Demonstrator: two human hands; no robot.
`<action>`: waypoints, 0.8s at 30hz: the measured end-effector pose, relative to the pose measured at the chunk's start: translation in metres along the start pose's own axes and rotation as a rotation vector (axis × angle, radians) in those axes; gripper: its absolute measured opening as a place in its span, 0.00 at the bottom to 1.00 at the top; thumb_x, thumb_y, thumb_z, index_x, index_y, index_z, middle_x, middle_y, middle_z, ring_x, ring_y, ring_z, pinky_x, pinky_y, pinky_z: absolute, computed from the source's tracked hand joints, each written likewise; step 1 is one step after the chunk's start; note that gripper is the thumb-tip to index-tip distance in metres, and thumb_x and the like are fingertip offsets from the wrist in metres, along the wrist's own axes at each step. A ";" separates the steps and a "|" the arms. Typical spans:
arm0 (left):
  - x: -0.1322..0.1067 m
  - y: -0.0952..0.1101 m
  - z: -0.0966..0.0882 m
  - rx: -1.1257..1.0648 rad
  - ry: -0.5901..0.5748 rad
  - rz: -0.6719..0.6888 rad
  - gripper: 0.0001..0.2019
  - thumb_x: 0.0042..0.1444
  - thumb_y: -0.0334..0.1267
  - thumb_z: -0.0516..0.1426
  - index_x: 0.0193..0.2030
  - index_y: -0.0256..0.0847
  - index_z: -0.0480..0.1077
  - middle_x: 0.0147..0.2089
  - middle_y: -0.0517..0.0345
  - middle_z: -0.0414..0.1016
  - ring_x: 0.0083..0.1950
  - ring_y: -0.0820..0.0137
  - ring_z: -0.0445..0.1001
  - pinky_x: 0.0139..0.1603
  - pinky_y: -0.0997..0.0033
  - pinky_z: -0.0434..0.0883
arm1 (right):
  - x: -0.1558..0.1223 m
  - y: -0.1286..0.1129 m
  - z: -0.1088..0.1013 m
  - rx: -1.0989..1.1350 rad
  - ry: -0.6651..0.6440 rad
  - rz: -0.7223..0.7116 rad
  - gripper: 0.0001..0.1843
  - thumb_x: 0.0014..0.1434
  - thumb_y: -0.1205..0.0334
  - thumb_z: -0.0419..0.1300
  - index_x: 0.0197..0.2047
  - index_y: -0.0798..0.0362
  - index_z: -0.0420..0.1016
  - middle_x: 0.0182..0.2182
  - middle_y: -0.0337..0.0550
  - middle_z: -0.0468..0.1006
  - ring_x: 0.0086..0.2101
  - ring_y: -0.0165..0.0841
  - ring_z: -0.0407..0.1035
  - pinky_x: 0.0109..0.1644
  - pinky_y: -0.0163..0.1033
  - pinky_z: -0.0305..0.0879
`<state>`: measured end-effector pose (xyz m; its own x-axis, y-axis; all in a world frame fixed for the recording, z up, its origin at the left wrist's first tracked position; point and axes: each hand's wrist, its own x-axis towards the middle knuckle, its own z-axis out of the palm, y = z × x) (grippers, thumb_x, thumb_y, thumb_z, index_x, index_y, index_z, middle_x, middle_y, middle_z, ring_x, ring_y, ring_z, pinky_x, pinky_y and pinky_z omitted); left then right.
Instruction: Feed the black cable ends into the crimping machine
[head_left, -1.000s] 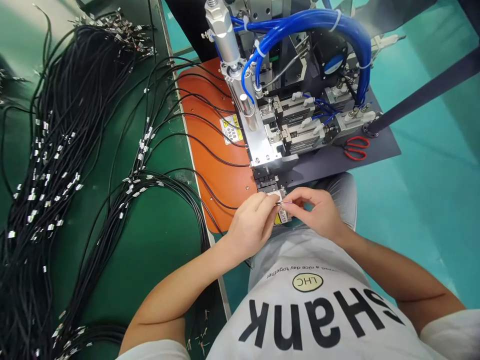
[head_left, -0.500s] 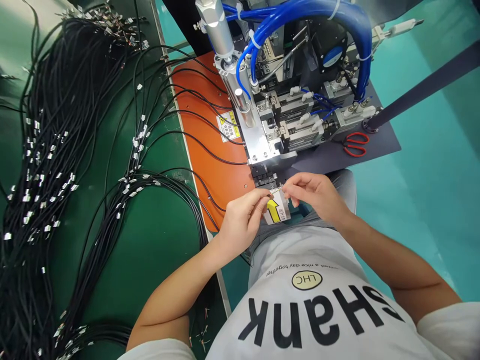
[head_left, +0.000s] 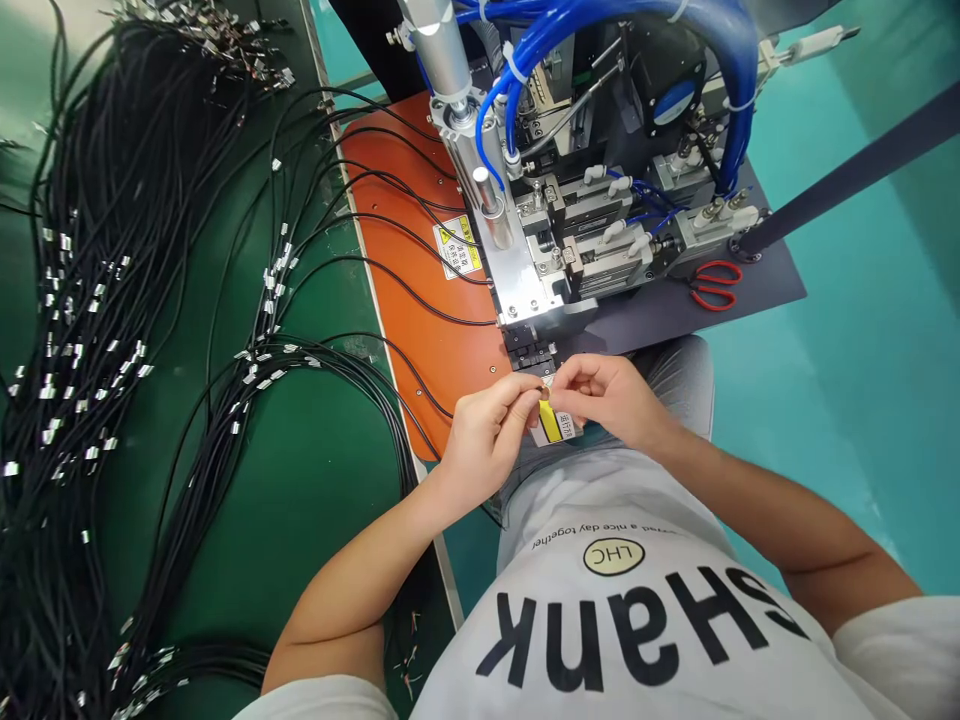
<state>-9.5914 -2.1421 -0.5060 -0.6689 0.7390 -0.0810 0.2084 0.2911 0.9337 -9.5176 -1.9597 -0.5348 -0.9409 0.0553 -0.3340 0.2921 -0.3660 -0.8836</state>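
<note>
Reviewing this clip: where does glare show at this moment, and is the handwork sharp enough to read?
Head view: bright glare on the silver metal plate, highlights along the blue tubes; head view: left hand and right hand fairly clear, but the detail between their fingertips too small to tell.

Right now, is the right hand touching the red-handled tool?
Apart. The head view shows it: the right hand is near the left hand, while the red-handled tool lies beyond, dark plate visible between.
</note>
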 end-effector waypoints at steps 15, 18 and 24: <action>-0.003 -0.007 0.004 0.006 0.040 -0.001 0.07 0.67 0.36 0.53 0.45 0.41 0.71 0.31 0.60 0.73 0.30 0.75 0.70 0.34 0.76 0.69 | -0.004 0.001 0.004 -0.120 0.038 -0.098 0.09 0.56 0.57 0.69 0.34 0.54 0.78 0.28 0.38 0.75 0.25 0.27 0.67 0.26 0.33 0.63; -0.003 -0.006 0.007 -0.069 0.072 0.023 0.08 0.65 0.36 0.55 0.49 0.41 0.72 0.38 0.55 0.76 0.37 0.72 0.74 0.38 0.74 0.72 | -0.009 0.003 0.010 -0.142 0.080 -0.143 0.08 0.58 0.59 0.67 0.34 0.54 0.76 0.28 0.38 0.74 0.24 0.26 0.66 0.26 0.34 0.63; 0.000 -0.003 0.017 -0.123 0.185 0.052 0.10 0.56 0.36 0.64 0.46 0.42 0.75 0.40 0.54 0.74 0.37 0.71 0.72 0.35 0.73 0.72 | -0.014 0.002 0.015 -0.295 0.122 -0.254 0.02 0.59 0.67 0.63 0.33 0.53 0.75 0.29 0.37 0.74 0.27 0.25 0.66 0.31 0.33 0.64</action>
<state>-9.5802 -2.1327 -0.5150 -0.7813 0.6237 0.0234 0.1654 0.1706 0.9714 -9.5067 -1.9750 -0.5273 -0.9675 0.2261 -0.1137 0.1061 -0.0452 -0.9933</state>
